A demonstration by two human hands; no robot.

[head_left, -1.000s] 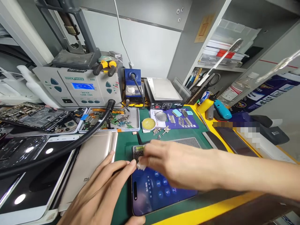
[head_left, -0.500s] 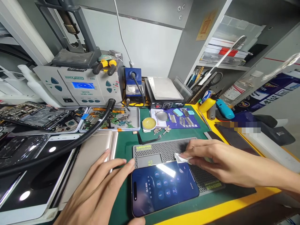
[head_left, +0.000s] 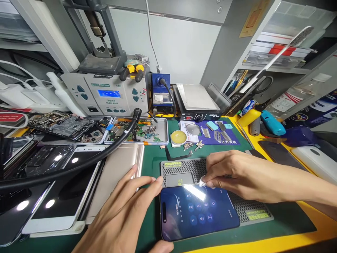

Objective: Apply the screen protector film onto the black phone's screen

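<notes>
While the phone [head_left: 198,214] lies face up with its keypad screen lit, partly on the grey perforated mat [head_left: 237,205] and partly on the green bench mat [head_left: 151,165], the right hand [head_left: 231,174] pinches a small white wipe [head_left: 202,182] shut between fingertips at the screen's far edge. Half a second ago that wipe sat further right along the same edge; a second ago the hand was over the phone's far-left corner. The left hand [head_left: 126,218] rests open, fingers spread, index tip touching the phone's far-left corner and thumb at its near edge, much as before. Left of it lies a gold phone back [head_left: 116,175]; a parts tray [head_left: 138,131] sits farther off.
</notes>
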